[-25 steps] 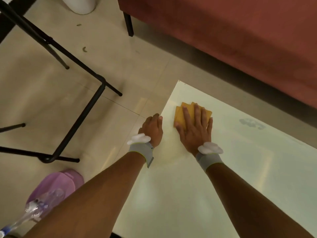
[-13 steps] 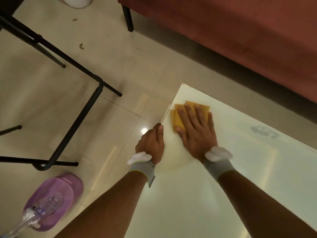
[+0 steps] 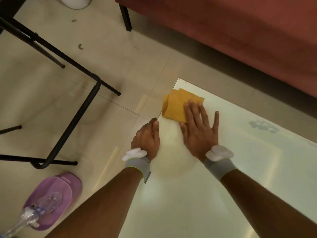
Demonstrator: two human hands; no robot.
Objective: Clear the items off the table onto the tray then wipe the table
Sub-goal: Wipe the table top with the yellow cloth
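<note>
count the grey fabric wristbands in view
2: one grey fabric wristband on the left wrist, beside the pale glossy table edge; the other on the right wrist, over the table. None seems hidden.

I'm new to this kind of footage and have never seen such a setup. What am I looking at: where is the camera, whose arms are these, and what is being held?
There is no machine here. A person wears one camera on the head, looking forward and down, so the two bare arms are their own. The right hand lies flat, fingers straight, pressing a folded orange-yellow cloth near the corner of the pale glossy table. The left hand holds the table's left edge, thumb on top. Each wrist carries a grey band with a white device. On the floor to the left sits a purple plastic tray with a clear plastic bottle in it.
</note>
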